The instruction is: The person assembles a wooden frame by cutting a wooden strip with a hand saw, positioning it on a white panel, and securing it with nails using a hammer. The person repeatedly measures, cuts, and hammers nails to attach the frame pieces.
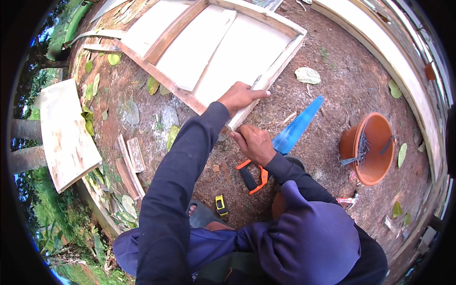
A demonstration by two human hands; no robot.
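A wooden frame (173,33) with a pale panel set in it and a crossbar lies on the ground ahead of me. My left hand (241,98) is closed over its near corner, thumb lying across the right-hand rail. Just below, my right hand (256,144) holds the end of that same corner between thumb and fingers. A handsaw (298,126) with a blue blade and an orange and black handle lies beneath my right wrist, partly hidden by it. Near my foot sits a yellow and black tape measure (221,205).
An orange-brown bucket (380,159) holding nails stands at the right, with a hammer (349,200) close by. Wood offcuts (129,166) and dry leaves lie on the soil at left, below a pale board (69,135). A long timber beam (380,45) curves along the right.
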